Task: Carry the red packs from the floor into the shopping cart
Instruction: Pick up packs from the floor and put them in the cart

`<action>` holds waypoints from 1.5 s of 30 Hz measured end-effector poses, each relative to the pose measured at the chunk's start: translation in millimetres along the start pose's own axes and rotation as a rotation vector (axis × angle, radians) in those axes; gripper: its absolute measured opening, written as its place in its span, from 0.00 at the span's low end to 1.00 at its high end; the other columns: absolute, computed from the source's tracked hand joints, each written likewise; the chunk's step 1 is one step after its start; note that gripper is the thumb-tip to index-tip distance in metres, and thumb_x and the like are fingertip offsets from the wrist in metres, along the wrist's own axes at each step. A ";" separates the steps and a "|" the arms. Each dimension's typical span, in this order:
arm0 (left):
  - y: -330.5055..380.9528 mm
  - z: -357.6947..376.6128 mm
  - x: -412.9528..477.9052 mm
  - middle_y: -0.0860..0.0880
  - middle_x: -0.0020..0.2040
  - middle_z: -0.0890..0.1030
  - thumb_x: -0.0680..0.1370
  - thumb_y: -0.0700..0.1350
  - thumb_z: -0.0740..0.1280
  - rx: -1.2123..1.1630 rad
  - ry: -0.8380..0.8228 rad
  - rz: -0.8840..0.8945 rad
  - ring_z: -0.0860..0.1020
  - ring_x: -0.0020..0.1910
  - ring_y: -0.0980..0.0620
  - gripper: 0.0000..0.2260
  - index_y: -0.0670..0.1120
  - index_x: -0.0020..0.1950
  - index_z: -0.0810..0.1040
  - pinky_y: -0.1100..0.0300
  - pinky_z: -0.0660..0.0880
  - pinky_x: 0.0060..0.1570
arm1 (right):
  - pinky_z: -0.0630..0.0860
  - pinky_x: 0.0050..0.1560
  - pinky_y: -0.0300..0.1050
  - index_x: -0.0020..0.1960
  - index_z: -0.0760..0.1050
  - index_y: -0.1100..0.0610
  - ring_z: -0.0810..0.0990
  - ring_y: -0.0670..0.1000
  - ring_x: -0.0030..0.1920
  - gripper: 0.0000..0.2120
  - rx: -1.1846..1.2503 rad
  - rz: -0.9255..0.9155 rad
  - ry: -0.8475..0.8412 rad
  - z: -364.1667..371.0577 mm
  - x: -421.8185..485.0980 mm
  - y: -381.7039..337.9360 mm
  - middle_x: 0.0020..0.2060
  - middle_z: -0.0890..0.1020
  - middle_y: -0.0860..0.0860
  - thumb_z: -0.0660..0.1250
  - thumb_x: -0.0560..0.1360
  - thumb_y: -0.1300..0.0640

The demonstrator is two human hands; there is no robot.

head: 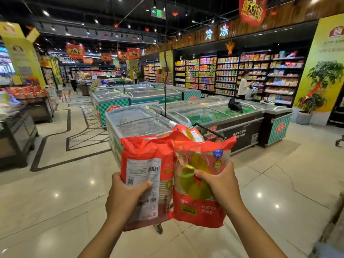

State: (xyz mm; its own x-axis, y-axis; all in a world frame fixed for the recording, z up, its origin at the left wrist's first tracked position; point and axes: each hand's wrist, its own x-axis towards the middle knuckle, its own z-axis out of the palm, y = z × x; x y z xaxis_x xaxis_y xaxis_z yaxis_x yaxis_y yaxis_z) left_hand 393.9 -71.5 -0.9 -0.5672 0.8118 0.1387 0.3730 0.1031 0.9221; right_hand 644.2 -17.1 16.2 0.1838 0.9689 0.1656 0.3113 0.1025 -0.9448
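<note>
I hold two red packs upright in front of me, side by side and touching. My left hand (124, 196) grips the left red pack (147, 164), whose white label with a barcode faces me. My right hand (219, 185) grips the right red pack (201, 205), which has a clear window with yellow-green contents. Behind the packs stands the shopping cart (212, 132), mostly hidden; only its dark rim, some red items inside and one wheel (159, 229) below show.
Chest freezers (137, 118) with glass lids stand right behind the cart. Stocked shelves (232, 73) line the back right wall, where a person with a cart (243, 86) stands. Dark display stands (16, 131) are at the left. Shiny tiled floor spreads around me.
</note>
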 end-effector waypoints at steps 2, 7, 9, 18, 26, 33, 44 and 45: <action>-2.4 12.2 25.7 0.56 0.51 0.80 0.66 0.54 0.84 0.016 0.008 0.001 0.80 0.50 0.48 0.31 0.51 0.60 0.69 0.51 0.76 0.49 | 0.82 0.58 0.59 0.64 0.64 0.45 0.80 0.52 0.58 0.39 0.010 -0.002 -0.001 10.9 25.2 2.3 0.59 0.78 0.47 0.84 0.63 0.42; -12.3 41.6 94.7 0.57 0.51 0.80 0.62 0.59 0.83 0.004 0.021 -0.027 0.81 0.49 0.48 0.33 0.52 0.58 0.69 0.47 0.79 0.53 | 0.82 0.57 0.59 0.62 0.65 0.43 0.81 0.50 0.56 0.45 0.007 -0.002 -0.003 48.7 87.5 8.6 0.57 0.79 0.43 0.80 0.52 0.31; -16.2 53.2 126.7 0.57 0.51 0.81 0.55 0.66 0.78 -0.015 0.013 -0.045 0.82 0.49 0.49 0.37 0.54 0.58 0.69 0.46 0.80 0.53 | 0.82 0.56 0.59 0.62 0.65 0.42 0.81 0.50 0.56 0.47 -0.003 -0.004 0.002 68.2 117.9 11.6 0.57 0.79 0.43 0.77 0.49 0.29; -18.1 110.5 282.0 0.57 0.49 0.81 0.53 0.65 0.76 -0.092 -0.042 -0.068 0.82 0.50 0.46 0.36 0.54 0.55 0.70 0.44 0.79 0.55 | 0.81 0.55 0.60 0.55 0.67 0.44 0.82 0.49 0.52 0.39 -0.044 -0.033 0.058 142.2 255.6 0.5 0.53 0.81 0.44 0.77 0.50 0.34; -15.6 151.6 381.5 0.57 0.49 0.81 0.53 0.64 0.76 -0.109 -0.080 -0.040 0.82 0.47 0.48 0.34 0.54 0.54 0.69 0.46 0.79 0.53 | 0.81 0.56 0.61 0.56 0.69 0.43 0.82 0.48 0.52 0.33 -0.011 -0.048 0.078 177.9 343.0 5.0 0.52 0.81 0.43 0.82 0.57 0.41; -39.5 186.0 456.8 0.56 0.50 0.82 0.57 0.61 0.79 -0.117 -0.048 -0.103 0.83 0.48 0.49 0.36 0.52 0.60 0.71 0.45 0.81 0.53 | 0.82 0.54 0.60 0.56 0.78 0.48 0.85 0.48 0.48 0.35 0.030 -0.038 0.141 204.9 435.3 28.0 0.47 0.86 0.45 0.79 0.53 0.37; -91.8 275.1 609.9 0.53 0.49 0.86 0.60 0.63 0.82 -0.079 0.017 -0.313 0.85 0.45 0.48 0.35 0.52 0.59 0.74 0.42 0.82 0.51 | 0.82 0.49 0.59 0.52 0.80 0.52 0.86 0.52 0.44 0.34 -0.007 0.076 -0.059 309.2 641.1 101.6 0.43 0.87 0.47 0.82 0.52 0.36; -96.4 285.7 622.3 0.53 0.49 0.86 0.57 0.67 0.80 -0.063 0.021 -0.337 0.86 0.45 0.48 0.37 0.53 0.59 0.74 0.42 0.82 0.51 | 0.82 0.49 0.58 0.51 0.80 0.52 0.86 0.52 0.43 0.35 -0.028 0.094 -0.079 321.0 663.3 111.0 0.43 0.87 0.47 0.80 0.51 0.34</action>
State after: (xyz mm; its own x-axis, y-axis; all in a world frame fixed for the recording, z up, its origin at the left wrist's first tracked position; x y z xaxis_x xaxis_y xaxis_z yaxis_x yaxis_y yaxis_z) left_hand 214.7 587.9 -106.8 -0.6662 0.7259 -0.1708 0.1165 0.3275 0.9376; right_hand 501.3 709.2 -69.6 0.1398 0.9888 0.0526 0.3226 0.0048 -0.9465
